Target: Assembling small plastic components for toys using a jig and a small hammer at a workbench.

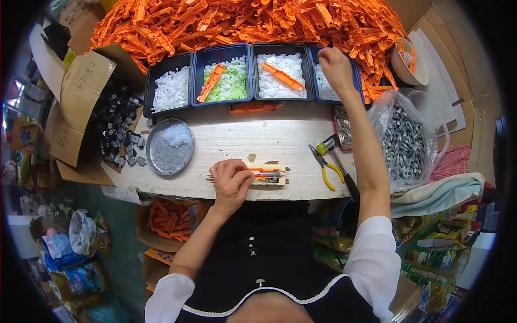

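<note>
white tabletop [253, 129] bears orange part [263, 170] lying left-to-right

Yellow-handled pliers [323, 164] lie beside a hammer [338, 159], with a pale blue towel [442, 194] farther right.

Open tabletop [277, 129] between round dish [161, 164] and pliers [324, 164], bins [222, 102] beyond.
</note>
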`<state>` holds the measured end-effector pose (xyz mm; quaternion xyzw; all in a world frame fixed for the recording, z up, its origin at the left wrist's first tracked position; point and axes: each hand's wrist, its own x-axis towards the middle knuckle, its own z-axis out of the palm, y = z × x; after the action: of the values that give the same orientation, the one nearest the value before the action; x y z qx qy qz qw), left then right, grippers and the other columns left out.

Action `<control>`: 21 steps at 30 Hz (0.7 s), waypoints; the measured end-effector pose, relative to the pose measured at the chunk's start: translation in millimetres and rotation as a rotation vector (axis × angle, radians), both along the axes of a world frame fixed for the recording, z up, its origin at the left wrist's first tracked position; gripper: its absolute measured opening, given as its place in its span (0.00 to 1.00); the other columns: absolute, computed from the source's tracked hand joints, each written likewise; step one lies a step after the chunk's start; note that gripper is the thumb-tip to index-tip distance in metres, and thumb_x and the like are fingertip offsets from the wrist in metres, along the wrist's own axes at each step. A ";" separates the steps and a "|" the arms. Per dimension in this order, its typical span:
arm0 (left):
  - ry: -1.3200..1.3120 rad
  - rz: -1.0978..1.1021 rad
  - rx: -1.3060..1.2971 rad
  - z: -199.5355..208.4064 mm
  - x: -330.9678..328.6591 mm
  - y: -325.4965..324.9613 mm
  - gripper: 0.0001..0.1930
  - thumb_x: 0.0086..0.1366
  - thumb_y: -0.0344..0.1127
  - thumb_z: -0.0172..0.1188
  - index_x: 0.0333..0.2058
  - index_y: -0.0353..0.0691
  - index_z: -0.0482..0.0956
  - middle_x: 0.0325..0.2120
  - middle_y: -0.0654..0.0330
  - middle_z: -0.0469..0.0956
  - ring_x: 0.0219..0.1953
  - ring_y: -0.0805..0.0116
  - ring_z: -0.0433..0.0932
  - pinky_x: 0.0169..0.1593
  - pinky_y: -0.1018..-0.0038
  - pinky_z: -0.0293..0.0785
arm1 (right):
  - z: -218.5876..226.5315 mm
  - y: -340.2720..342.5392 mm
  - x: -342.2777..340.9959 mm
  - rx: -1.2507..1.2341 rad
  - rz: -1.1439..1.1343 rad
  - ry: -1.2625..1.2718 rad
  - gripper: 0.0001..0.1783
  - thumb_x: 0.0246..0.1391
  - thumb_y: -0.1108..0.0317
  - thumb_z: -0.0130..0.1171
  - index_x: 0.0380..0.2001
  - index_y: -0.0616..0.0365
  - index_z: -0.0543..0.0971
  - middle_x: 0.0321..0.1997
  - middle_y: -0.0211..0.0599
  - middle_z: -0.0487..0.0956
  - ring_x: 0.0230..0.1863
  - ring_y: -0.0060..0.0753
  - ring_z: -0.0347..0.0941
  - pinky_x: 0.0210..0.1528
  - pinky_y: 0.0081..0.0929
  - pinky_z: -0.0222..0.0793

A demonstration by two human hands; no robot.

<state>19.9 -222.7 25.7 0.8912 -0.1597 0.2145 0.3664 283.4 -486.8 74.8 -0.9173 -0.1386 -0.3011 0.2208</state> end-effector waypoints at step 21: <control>0.260 -0.042 -0.268 38.2 -21.5 -0.9 0.18 0.54 0.30 0.59 0.44 0.34 0.71 0.32 0.51 0.73 0.28 0.55 0.74 0.32 0.68 0.72 | 57.2 58.2 -206.4 0.161 0.821 0.684 0.12 0.39 0.72 0.64 0.31 0.61 0.77 0.28 0.35 0.73 0.30 0.24 0.70 0.34 0.19 0.66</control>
<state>-1.6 -223.7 63.9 0.8510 -0.0996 0.1091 0.5040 77.0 -428.6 132.0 -0.8136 -0.3821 0.1160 0.4225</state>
